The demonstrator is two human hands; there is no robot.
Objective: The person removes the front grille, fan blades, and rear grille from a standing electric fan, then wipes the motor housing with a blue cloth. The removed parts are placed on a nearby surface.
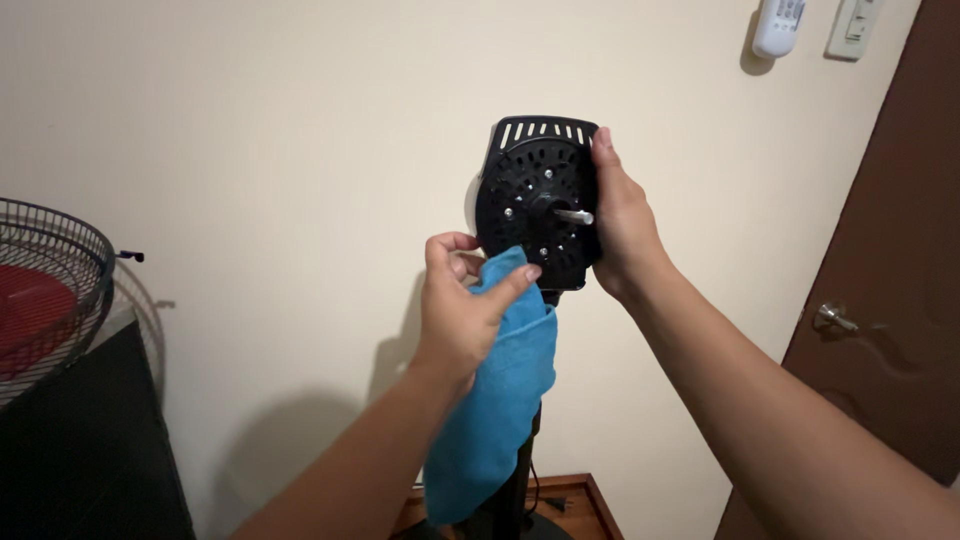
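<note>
A black fan motor housing (535, 200) with a bare metal shaft (574, 216) stands on a dark pole (520, 470) in front of a cream wall. My right hand (625, 225) grips the housing's right side. My left hand (462, 312) holds a blue cloth (500, 400) and presses it against the housing's lower left edge. The cloth hangs down in front of the pole.
A black wire fan grille (60, 280) with a red blade part inside rests on a dark surface at the left. A brown door (900, 300) with a metal handle (832, 320) is at the right. A white remote (778, 25) and a wall switch (852, 28) hang high up.
</note>
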